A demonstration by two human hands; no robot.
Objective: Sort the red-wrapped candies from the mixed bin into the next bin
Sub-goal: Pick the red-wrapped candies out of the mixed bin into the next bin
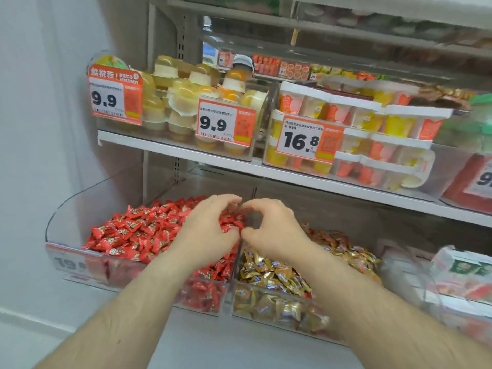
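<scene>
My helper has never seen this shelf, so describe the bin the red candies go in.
Find the lowest shelf, under the jelly cups. Two clear bins sit side by side there; take the red-candy bin, nearest the white wall. It holds only red wrappers, while the mixed bin beside it is mostly gold.

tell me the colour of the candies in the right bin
Mostly gold wrappers, seen in the head view.

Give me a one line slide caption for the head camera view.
Both hands meet over the divider between the red candy bin and gold candy bin.
</scene>
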